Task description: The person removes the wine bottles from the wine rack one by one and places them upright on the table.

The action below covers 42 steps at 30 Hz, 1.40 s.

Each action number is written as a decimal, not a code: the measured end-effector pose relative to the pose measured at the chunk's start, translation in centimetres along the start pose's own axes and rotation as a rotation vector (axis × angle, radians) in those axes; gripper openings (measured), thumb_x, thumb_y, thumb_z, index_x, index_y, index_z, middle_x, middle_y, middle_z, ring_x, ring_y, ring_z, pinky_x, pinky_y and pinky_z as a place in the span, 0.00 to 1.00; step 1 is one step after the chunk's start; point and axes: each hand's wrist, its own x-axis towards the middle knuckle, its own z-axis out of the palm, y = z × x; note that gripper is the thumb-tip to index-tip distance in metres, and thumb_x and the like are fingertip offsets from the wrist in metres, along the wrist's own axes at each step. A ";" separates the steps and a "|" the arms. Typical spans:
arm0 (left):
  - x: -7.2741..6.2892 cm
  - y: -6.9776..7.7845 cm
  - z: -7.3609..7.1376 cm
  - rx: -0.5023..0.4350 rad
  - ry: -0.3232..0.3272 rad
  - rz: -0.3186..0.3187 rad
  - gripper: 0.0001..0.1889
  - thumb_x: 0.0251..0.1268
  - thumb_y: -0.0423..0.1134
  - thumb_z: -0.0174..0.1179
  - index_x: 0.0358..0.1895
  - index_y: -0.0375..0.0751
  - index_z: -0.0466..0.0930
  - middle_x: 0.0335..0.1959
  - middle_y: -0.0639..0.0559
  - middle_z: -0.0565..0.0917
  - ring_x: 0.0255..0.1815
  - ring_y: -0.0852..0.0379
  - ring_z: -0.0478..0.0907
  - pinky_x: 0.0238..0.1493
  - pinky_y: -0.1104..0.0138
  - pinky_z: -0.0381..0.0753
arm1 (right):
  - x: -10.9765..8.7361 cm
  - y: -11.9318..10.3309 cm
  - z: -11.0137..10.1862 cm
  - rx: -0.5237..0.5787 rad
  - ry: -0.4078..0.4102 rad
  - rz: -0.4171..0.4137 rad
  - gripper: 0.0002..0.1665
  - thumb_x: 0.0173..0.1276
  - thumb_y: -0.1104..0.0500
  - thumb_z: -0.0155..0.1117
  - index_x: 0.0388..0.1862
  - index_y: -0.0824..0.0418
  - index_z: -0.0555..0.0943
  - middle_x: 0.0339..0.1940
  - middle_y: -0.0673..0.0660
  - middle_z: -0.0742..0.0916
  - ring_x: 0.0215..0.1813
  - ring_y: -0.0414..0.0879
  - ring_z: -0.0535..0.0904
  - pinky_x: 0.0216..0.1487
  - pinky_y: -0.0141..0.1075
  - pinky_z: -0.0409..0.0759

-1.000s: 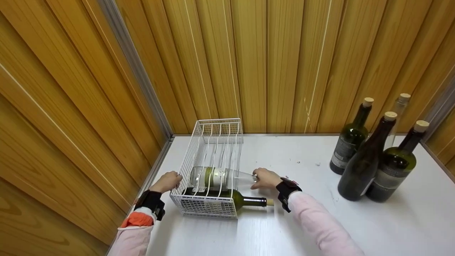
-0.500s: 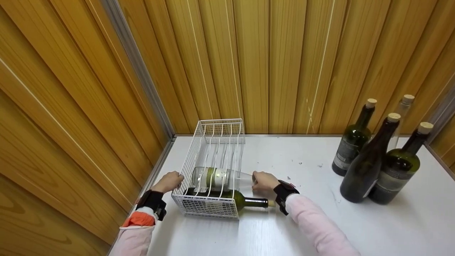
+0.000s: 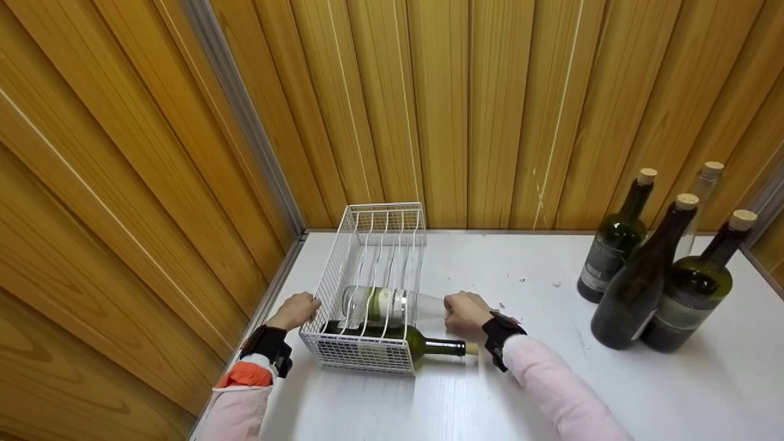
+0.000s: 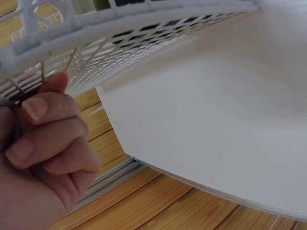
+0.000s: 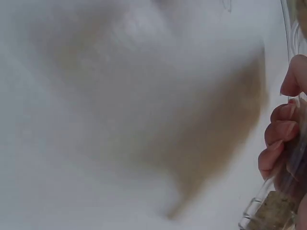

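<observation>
While my left hand (image 3: 294,310) stays hooked on the left side of the rack (image 3: 367,355), my right hand (image 3: 467,311) has changed its hold. A second ago its thumb and fingers were spread about the neck of the clear bottle (image 3: 389,304); now they are curled round that neck. The clear bottle has shifted too: it has slid slightly to the right, so its base sits a little farther from the rack's left wall. It lies on its side in the near half of the rack, neck pointing right and out past the wires, which cross in front of its body. Just on its near side lies the green bottle (image 3: 422,344), its neck also out to the right, in the same spot as earlier.

Seen from my left wrist, the fingers are bent against the white mesh. Seen from my right wrist, only part of that hand shows, fingers bent on clear glass, with a cork (image 5: 273,211) just beyond them. The rack has kept its place on the counter (image 3: 459,404). Off to the right, four corked bottles (image 3: 631,294) stand upright in a cluster, as before; three are dark, and the pale one is partly hidden behind them.
</observation>
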 end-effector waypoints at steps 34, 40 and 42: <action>0.4 -0.4 0.0 0.011 0.024 0.032 0.16 0.57 0.33 0.46 0.12 0.37 0.71 0.14 0.52 0.70 0.21 0.49 0.71 0.32 0.57 0.71 | -6.7 6.5 -14.5 -0.286 0.033 -0.086 0.11 0.36 0.62 0.65 0.17 0.58 0.70 0.13 0.46 0.70 0.17 0.43 0.64 0.17 0.37 0.63; 0.3 -0.3 0.0 0.020 0.007 0.033 0.16 0.57 0.33 0.47 0.12 0.38 0.71 0.15 0.52 0.69 0.20 0.51 0.70 0.30 0.58 0.70 | -7.0 6.2 -16.9 -0.362 -0.012 -0.077 0.10 0.36 0.63 0.65 0.17 0.58 0.72 0.13 0.46 0.71 0.16 0.44 0.65 0.17 0.38 0.64; 0.3 -0.2 0.0 0.021 0.003 0.033 0.16 0.57 0.33 0.47 0.12 0.38 0.71 0.15 0.52 0.69 0.20 0.51 0.70 0.30 0.58 0.70 | -7.0 5.8 -17.9 -0.400 -0.032 -0.074 0.11 0.36 0.63 0.66 0.16 0.57 0.71 0.13 0.47 0.72 0.17 0.44 0.65 0.17 0.38 0.64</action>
